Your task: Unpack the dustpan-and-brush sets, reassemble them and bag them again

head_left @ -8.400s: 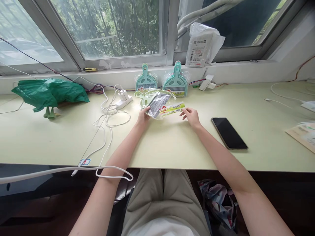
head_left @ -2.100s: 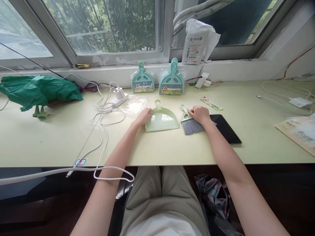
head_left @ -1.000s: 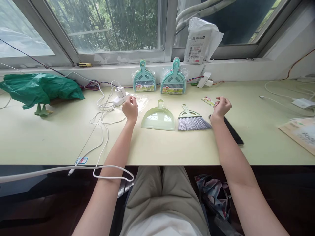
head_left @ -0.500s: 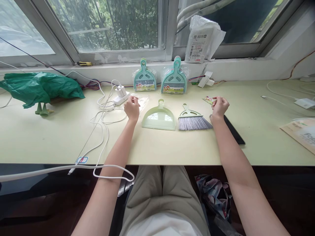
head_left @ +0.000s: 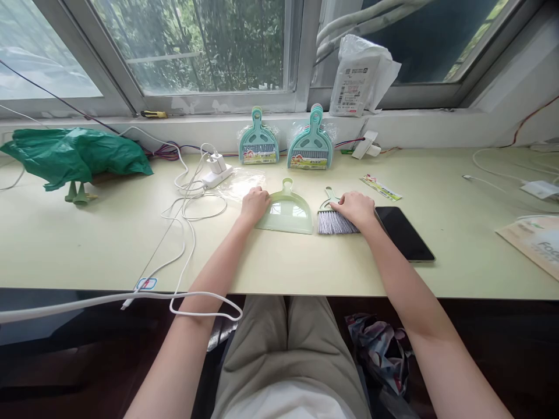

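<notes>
A pale green dustpan [head_left: 287, 224] lies flat on the desk in front of me. My left hand [head_left: 255, 205] is at its left rim, fingers curled over the edge. To the right of the dustpan lies a small hand brush [head_left: 333, 223] with a green handle and grey bristles. My right hand [head_left: 357, 208] grips the right side of the brush's green head from above, covering that part and some bristles. A printed label card [head_left: 381, 187] lies flat beyond my right hand, and a crumpled clear plastic wrapper [head_left: 243, 181] lies behind my left.
Two packs of wrapped dustpan sets [head_left: 258, 145] lean against the wall. A white power strip [head_left: 217, 174] and tangled white cables [head_left: 186, 218] are on the left, near a green plastic bag [head_left: 78, 157]. A black tablet [head_left: 405, 234] lies by my right forearm.
My left hand has moved right onto the dustpan's rim. My right hand has let go of the label card, which now lies on the desk, and has moved left onto the brush.
</notes>
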`<state>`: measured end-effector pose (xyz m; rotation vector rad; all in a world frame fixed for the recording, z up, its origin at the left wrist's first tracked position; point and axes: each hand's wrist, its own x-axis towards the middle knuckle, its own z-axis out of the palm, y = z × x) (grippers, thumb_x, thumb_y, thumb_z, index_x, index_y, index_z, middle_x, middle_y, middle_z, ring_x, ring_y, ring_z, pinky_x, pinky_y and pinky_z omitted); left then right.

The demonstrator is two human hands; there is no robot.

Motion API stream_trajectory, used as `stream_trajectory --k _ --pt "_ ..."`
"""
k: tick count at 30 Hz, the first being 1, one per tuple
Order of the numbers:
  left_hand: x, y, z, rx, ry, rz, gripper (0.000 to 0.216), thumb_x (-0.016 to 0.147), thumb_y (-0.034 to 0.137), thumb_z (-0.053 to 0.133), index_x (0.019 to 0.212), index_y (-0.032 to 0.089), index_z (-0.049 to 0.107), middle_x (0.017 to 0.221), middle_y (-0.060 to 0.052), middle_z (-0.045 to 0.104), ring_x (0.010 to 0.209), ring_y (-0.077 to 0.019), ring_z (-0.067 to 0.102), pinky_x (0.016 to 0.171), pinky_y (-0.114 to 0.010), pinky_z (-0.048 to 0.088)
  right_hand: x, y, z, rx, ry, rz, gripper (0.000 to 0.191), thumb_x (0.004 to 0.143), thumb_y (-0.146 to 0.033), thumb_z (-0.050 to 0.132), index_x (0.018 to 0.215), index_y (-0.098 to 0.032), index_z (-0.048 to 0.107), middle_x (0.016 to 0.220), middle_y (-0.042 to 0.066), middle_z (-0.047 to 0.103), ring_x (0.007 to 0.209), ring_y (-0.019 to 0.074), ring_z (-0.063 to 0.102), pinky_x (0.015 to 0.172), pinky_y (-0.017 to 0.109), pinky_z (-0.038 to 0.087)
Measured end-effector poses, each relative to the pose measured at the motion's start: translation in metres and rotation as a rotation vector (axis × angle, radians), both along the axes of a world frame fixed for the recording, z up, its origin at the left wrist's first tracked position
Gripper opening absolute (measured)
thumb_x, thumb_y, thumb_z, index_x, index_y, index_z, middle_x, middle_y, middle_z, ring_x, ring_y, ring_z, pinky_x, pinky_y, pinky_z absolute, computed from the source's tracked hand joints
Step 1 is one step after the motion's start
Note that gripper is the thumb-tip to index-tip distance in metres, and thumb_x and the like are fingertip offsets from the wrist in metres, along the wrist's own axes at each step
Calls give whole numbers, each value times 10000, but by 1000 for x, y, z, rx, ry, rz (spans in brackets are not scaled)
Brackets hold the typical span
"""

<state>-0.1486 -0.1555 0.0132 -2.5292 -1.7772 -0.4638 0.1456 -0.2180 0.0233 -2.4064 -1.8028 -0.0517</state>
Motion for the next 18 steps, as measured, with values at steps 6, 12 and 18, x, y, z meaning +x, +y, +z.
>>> stream_trajectory --k 6,12,18 --pt "-1 -1 6 -19 58 38 320 938 312 426 956 187 721 1033 -113 683 992 -245 627 818 -334 471 -3 -4 6 -102 78 54 281 729 -436 624 830 -203 745 948 111 720 909 269 660 734 334 434" --pt "-2 -4 13 -77 113 84 300 888 255 423 879 188 716 920 -121 707 879 -245 650 713 -321 463 1 1 3 146 183 5 256 728 -430 616 807 -199 690 1015 107 671 933 254 627 791 346 449" --pt "10 -13 12 -2 84 8 237 824 266 507 728 163 698 760 -144 682 808 -288 658 690 -361 447 -7 8 -8 380 344 140 170 725 -370 633 764 -205 627 878 70 596 861 232 577 820 355 458"
